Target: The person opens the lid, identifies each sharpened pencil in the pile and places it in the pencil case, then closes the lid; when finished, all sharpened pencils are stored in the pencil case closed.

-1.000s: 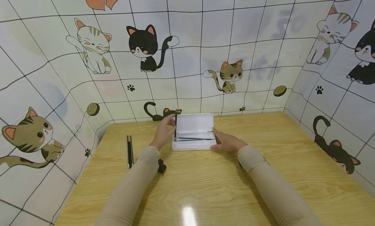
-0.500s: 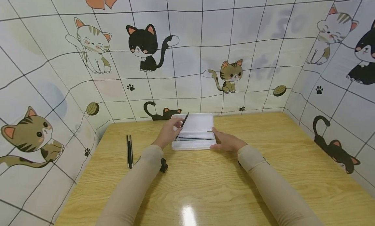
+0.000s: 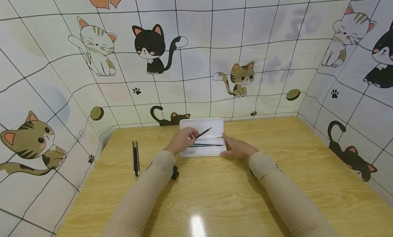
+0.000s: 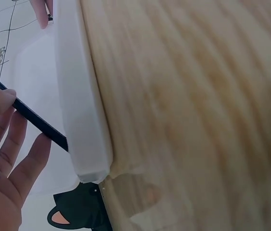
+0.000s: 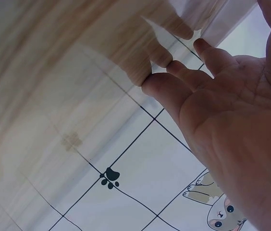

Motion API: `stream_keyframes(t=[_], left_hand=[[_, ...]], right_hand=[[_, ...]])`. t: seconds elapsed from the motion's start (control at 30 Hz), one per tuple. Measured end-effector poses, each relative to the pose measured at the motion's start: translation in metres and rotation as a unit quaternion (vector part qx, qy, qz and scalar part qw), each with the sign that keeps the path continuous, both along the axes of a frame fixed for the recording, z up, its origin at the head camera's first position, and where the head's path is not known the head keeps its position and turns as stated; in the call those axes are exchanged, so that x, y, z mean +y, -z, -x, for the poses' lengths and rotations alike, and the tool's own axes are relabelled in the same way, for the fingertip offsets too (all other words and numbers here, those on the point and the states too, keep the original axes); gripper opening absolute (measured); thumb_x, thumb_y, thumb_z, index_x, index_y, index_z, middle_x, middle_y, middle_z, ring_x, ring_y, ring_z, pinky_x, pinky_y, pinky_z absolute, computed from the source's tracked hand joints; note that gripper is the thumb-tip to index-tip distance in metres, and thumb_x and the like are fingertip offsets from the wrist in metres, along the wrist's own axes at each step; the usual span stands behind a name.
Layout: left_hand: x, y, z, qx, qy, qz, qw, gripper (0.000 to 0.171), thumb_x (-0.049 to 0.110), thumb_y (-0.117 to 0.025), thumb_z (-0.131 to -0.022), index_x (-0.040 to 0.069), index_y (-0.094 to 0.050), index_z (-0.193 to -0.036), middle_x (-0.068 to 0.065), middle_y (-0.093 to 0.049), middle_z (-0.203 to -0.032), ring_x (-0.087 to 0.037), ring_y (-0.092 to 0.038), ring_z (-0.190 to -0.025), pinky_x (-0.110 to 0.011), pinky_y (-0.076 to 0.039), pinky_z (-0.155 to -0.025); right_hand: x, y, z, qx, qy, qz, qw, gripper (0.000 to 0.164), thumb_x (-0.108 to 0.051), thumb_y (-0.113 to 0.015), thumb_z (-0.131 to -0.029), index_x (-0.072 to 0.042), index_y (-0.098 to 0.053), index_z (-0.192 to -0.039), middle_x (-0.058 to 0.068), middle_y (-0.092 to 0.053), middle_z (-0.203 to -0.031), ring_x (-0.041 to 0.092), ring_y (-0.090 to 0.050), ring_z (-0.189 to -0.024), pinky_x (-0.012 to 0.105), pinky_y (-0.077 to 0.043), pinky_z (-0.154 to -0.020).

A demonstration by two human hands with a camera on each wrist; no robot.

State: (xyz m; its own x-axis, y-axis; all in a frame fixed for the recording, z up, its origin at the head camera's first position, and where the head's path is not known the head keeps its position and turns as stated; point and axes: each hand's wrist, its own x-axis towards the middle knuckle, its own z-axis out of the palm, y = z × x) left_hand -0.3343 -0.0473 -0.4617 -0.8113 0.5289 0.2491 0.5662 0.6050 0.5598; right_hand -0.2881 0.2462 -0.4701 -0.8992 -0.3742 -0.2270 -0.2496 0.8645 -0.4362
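Note:
A white pencil case (image 3: 202, 152) lies with its lid up near the table's far edge. My left hand (image 3: 183, 140) pinches a dark pencil (image 3: 203, 132) between thumb and fingers over the case; its sharpened tip points up and to the right. In the left wrist view the pencil (image 4: 34, 120) slants down behind the white case wall (image 4: 80, 96), which hides its lower end. A slim dark pencil (image 3: 208, 145) lies lengthwise inside the case. At the case's right end my right hand (image 3: 239, 148) grips it, thumb at the front corner and fingers farther back.
To the left, slim dark pencils (image 3: 136, 158) lie side by side on the wooden table (image 3: 215, 196). A cat-print sheet (image 3: 196, 70) stands round the back and both sides, close behind the open lid. A small black block (image 3: 175, 173) shows by the left wrist.
The pencil in my left hand has turned from upright to a rightward slant. That hand has moved right, over the case. My right hand stays on the case's right end.

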Motion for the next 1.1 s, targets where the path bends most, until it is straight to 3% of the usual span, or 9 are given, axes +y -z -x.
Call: stream_keyframes(t=[0.3, 0.5, 0.73, 0.9, 1.03, 1.1], left_hand=[[-0.001, 0.005, 0.002, 0.019, -0.004, 0.005, 0.9998, 0.015, 0.009, -0.069, -0.096, 0.014, -0.07, -0.11, 0.003, -0.066, -0.1, -0.013, -0.061, -0.088, -0.031, -0.052, -0.077], [-0.009, 0.006, 0.003, 0.0, -0.016, -0.013, 0.9998, 0.022, 0.012, -0.066, -0.098, 0.01, -0.069, -0.119, 0.0, -0.066, -0.102, -0.016, -0.061, -0.095, -0.035, -0.052, -0.085], [-0.024, 0.005, 0.004, 0.028, -0.054, -0.044, 0.9972, 0.022, 0.012, -0.064, -0.099, 0.007, -0.068, -0.121, -0.007, -0.064, -0.112, -0.022, -0.06, -0.105, -0.038, -0.052, -0.091], [-0.032, 0.005, 0.004, 0.031, -0.049, -0.039, 0.9976, 0.025, 0.015, -0.067, -0.099, 0.005, -0.068, -0.121, -0.01, -0.063, -0.111, -0.026, -0.059, -0.104, -0.04, -0.051, -0.092], [-0.039, 0.007, 0.006, 0.017, -0.056, -0.036, 0.9977, 0.031, 0.016, -0.07, -0.097, 0.004, -0.064, -0.125, -0.013, -0.061, -0.117, -0.03, -0.06, -0.107, -0.043, -0.05, -0.096], [-0.043, 0.01, 0.007, -0.008, -0.069, -0.048, 0.9964, 0.036, 0.016, -0.071, -0.096, 0.004, -0.061, -0.128, -0.014, -0.059, -0.12, -0.03, -0.059, -0.11, -0.044, -0.049, -0.098]], right_hand=[[-0.001, -0.001, -0.001, 0.005, 0.0, -0.003, 1.0, 0.101, -0.054, -0.063, -0.097, -0.01, 0.0, -0.164, 0.019, -0.02, -0.165, 0.041, -0.023, -0.15, 0.056, -0.022, -0.12], [-0.002, -0.001, -0.001, 0.003, -0.002, -0.004, 1.0, 0.101, -0.054, -0.062, -0.098, -0.01, 0.001, -0.164, 0.02, -0.02, -0.165, 0.042, -0.022, -0.15, 0.056, -0.022, -0.12], [-0.003, -0.001, 0.0, 0.005, 0.002, -0.01, 1.0, 0.101, -0.055, -0.061, -0.097, -0.011, 0.001, -0.164, 0.02, -0.019, -0.166, 0.041, -0.023, -0.15, 0.056, -0.022, -0.12], [-0.003, -0.002, 0.0, 0.003, 0.001, -0.007, 1.0, 0.101, -0.054, -0.061, -0.097, -0.01, 0.001, -0.164, 0.021, -0.019, -0.166, 0.042, -0.022, -0.151, 0.057, -0.022, -0.12], [-0.003, -0.004, -0.001, 0.003, -0.002, -0.004, 1.0, 0.1, -0.054, -0.061, -0.098, -0.009, 0.0, -0.163, 0.022, -0.019, -0.165, 0.043, -0.021, -0.15, 0.057, -0.022, -0.119], [-0.004, -0.004, -0.001, 0.003, -0.004, -0.004, 1.0, 0.1, -0.054, -0.061, -0.098, -0.008, 0.0, -0.163, 0.022, -0.019, -0.165, 0.043, -0.021, -0.15, 0.057, -0.022, -0.119]])
